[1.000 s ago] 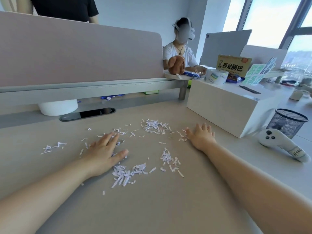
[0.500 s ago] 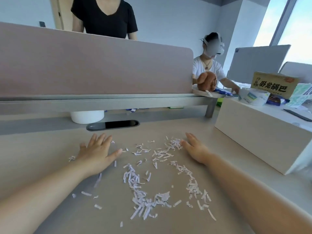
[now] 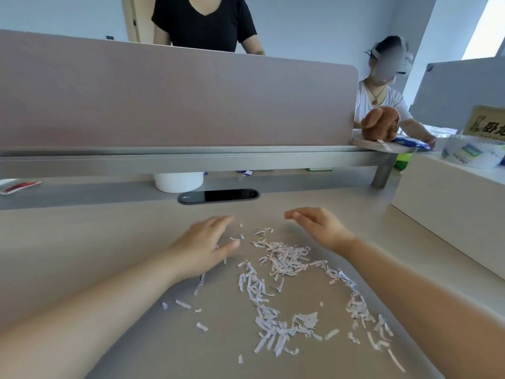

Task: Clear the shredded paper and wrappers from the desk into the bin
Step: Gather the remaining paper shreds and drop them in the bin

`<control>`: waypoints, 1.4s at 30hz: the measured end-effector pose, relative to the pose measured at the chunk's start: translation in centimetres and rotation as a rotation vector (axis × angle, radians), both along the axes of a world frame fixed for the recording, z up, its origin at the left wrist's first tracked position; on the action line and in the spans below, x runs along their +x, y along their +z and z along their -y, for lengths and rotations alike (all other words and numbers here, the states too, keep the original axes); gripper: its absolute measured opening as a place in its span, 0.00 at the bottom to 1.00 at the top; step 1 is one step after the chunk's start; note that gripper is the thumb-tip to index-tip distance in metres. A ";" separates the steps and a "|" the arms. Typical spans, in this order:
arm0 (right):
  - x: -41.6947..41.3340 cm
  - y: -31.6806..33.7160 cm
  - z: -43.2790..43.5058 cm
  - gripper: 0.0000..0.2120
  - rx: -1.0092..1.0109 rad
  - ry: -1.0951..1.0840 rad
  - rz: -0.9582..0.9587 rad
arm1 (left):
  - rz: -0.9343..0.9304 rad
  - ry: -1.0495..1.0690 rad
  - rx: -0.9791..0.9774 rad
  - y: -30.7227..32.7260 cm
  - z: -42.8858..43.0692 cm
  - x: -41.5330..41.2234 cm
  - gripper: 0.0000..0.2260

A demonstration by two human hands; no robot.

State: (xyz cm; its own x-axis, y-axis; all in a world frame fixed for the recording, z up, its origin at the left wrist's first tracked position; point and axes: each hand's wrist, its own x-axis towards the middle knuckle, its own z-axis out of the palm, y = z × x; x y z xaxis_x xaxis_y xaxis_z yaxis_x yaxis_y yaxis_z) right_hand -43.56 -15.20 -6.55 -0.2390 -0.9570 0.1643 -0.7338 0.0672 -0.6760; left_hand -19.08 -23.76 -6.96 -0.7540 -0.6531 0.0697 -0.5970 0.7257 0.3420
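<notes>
Several strips of white shredded paper (image 3: pixel 284 263) lie heaped and strewn on the beige desk (image 3: pixel 82 255), from the middle down to the near right. My left hand (image 3: pixel 203 246) rests flat on the desk just left of the shreds, fingers spread and pointing right. My right hand (image 3: pixel 318 228) stands on its edge beyond the heap, fingers curved toward the left hand. Both hands hold nothing. A red and white wrapper (image 3: pixel 19 186) lies at the far left under the divider. The bin is out of view.
A pink divider panel (image 3: pixel 175 97) on a metal rail closes the back of the desk. A white cup (image 3: pixel 179 181) and a black cable slot (image 3: pixel 218 196) sit below it. A white box (image 3: pixel 451 203) stands at right. Two people are behind.
Both hands have swept inward toward each other, and the shreds are drawn into a tighter heap in the middle. The view has swung left, so the mesh bin is lost at right.
</notes>
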 end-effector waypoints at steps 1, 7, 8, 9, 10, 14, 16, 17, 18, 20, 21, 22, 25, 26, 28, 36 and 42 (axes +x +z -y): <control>-0.5 -0.2 0.4 0.14 0.025 -0.044 -0.038 | 0.021 0.048 -0.013 0.2 0.9 -0.1 0.28; 1.8 -1.3 3.3 0.20 0.241 0.134 0.030 | 0.094 0.073 0.139 -1.0 3.3 -1.9 0.24; 2.7 -1.0 3.7 0.19 0.262 0.187 0.026 | 0.070 0.058 0.159 -1.1 3.0 -2.0 0.24; 3.5 -0.8 4.1 0.19 0.297 0.251 -0.006 | 0.045 0.045 0.189 -1.2 2.7 -1.9 0.24; 4.2 -0.5 4.1 0.18 0.329 0.320 -0.036 | 0.025 0.034 0.228 -1.2 2.2 -1.5 0.25; 5.8 -0.6 1.7 0.20 0.398 0.479 0.037 | -0.060 -0.038 0.368 -1.3 -0.5 2.1 0.28; 5.9 -0.4 -0.6 0.18 0.414 0.518 0.067 | -0.069 -0.079 0.411 -0.8 -2.3 3.9 0.28; 5.9 -0.1 -1.6 0.18 0.413 0.515 0.085 | -0.090 -0.098 0.440 -0.5 -2.8 4.3 0.28; 5.9 0.4 -2.3 0.18 0.398 0.504 0.115 | -0.121 -0.110 0.451 -0.5 -2.8 4.5 0.26; 6.0 1.2 -3.3 0.17 0.325 0.467 0.244 | -0.152 -0.087 0.350 0.0 -2.6 4.2 0.25; 6.1 1.4 -3.4 0.16 0.281 0.417 0.273 | -0.140 -0.054 0.290 0.3 -2.2 3.6 0.24; 6.1 1.5 -3.4 0.15 0.241 0.349 0.248 | -0.108 -0.019 0.247 0.5 -1.7 3.0 0.24; 6.1 1.0 -2.8 0.16 0.229 0.173 0.038 | 0.040 0.071 0.147 0.6 -0.8 0.8 0.26; 6.0 0.7 -2.3 0.18 0.248 0.135 -0.009 | 0.072 0.088 0.136 0.5 -0.5 0.2 0.26; 6.1 0.1 -1.2 0.21 0.290 0.096 -0.062 | 0.106 0.078 0.176 0.1 0.0 -0.5 0.25; 7.3 -0.2 0.0 0.18 0.373 0.239 0.002 | 0.008 -0.031 0.277 -0.9 -0.2 0.9 0.21; 7.3 -0.3 -6.4 0.14 0.381 0.291 0.123 | -0.166 -0.112 0.295 -1.2 -3.1 3.4 0.17</control>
State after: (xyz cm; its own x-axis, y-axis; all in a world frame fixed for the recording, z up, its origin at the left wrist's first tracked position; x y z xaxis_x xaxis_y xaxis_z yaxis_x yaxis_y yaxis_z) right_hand -36.24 -8.83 -6.90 0.0512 -0.9734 -0.2233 -0.6749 0.1311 -0.7262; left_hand -15.70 -20.69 -8.14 -0.8160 -0.5777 0.0179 -0.4384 0.6388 0.6322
